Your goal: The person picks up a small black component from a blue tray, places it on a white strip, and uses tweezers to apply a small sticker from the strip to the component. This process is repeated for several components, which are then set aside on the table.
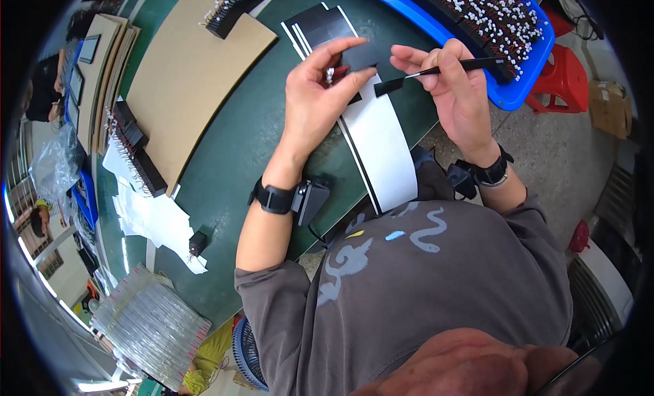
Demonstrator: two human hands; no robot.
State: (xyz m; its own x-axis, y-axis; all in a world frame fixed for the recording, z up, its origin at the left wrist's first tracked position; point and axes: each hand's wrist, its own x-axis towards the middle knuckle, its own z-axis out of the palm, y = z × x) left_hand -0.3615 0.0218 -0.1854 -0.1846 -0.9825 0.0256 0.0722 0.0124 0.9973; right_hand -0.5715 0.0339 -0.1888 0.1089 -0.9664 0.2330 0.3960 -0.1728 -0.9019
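Note:
My left hand [310, 100] grips a small dark block [361, 55] between thumb and fingers, and red wires with a white connector [330, 74] show beside its palm. In my right hand [460, 93] are slim black tweezers [470, 64], their pale tip pointing left. A short black strip [389, 87] is at that tip, just above a white backing sheet [385, 147]. The sheet runs under my left fingers and curves down toward my body. Farther off lie black sticker sheets [320, 25] with white edges.
A blue tray [511, 100] at the far right holds many wired black blocks. Brown board [184, 76] covers the table's left part, with rows of blocks [139, 154] beside it. Stacked clear plastic trays [150, 324] stand lower left. A red stool [562, 86] is at right.

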